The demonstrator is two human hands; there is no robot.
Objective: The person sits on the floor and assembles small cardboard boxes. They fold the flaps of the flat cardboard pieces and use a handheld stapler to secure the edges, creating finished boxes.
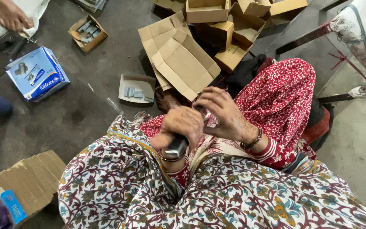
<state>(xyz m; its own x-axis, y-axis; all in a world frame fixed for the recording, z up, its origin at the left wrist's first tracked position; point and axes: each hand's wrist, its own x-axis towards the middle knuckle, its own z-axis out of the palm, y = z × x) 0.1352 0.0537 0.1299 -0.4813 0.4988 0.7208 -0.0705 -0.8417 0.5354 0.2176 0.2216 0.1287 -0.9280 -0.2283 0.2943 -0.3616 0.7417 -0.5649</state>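
Dark concrete floor [85, 114] spreads out ahead of you, littered with flattened and folded brown cardboard boxes [183, 59] just past your knees.

Your left hand [179, 127] is raised over your lap with the forearm coming up from below, the wrist bent and the knuckles facing up. Your right hand [223, 114] reaches in from the right, a bangle at the wrist, and sits just beside the left, their fingertips close together.

On the floor in front of you lies a shallow grey tray [137, 88] with a few strips of staples [134, 92] in it. Farther left, a small open brown box [88, 32] holds more grey strips. A blue and white carton [37, 74] lies tilted to the left of that, and another person's hand [8, 15] shows at the top left corner.

Your left fingers are wrapped tight around a dark, metal-bodied stapler [177, 146], its shiny end sticking out below your palm toward your lap. Your right fingers [210, 98] are spread and curled, loosely open; whether they pinch something small at the stapler's far end, I cannot tell.
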